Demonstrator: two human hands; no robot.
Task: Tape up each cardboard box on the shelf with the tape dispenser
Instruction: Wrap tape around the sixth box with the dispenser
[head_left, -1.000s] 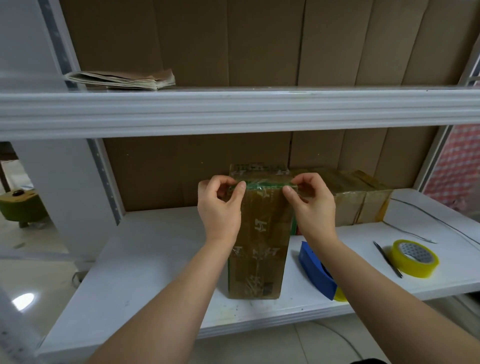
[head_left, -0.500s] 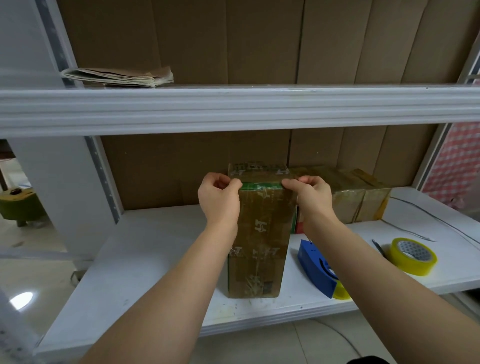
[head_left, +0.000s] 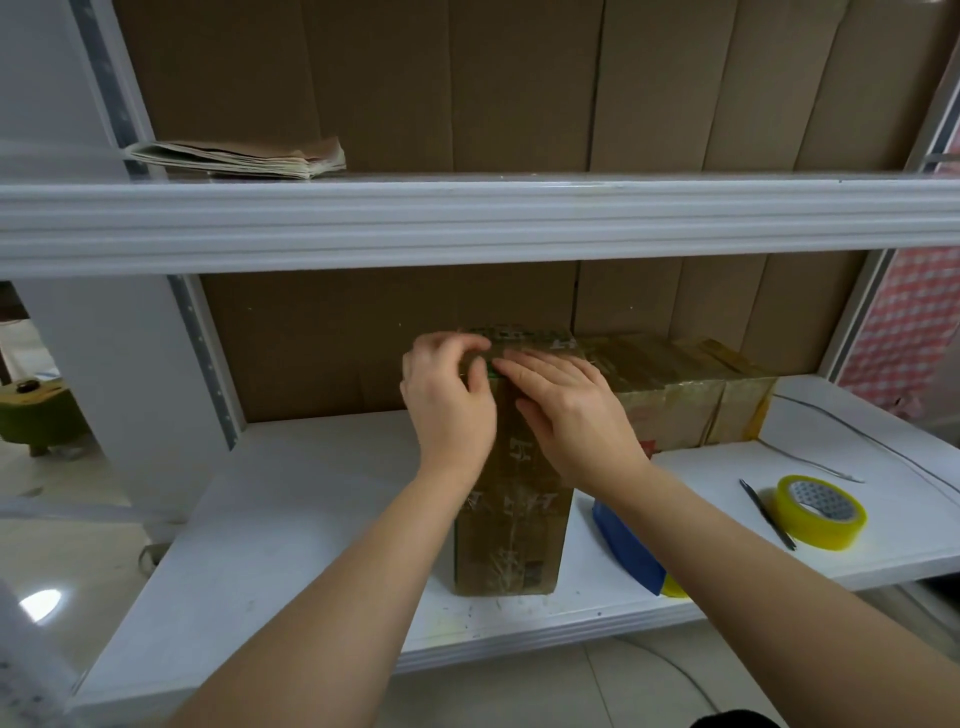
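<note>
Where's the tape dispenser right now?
The blue tape dispenser lies on the lower shelf, right of the upright box, partly hidden under the right forearm.

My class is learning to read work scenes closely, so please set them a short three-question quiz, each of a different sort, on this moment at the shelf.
1. True or false: the right hand is holding the tape dispenser.
2. Multiple choice: where is the yellow tape roll? A) on the upper shelf B) on the lower shelf, right of the dispenser C) on top of the upright box
3. Fill in: on the upper shelf lies a stack of folded ____.

Key: 1 false, both it and the left hand rest on the box; 2 B; 3 paper.
</note>
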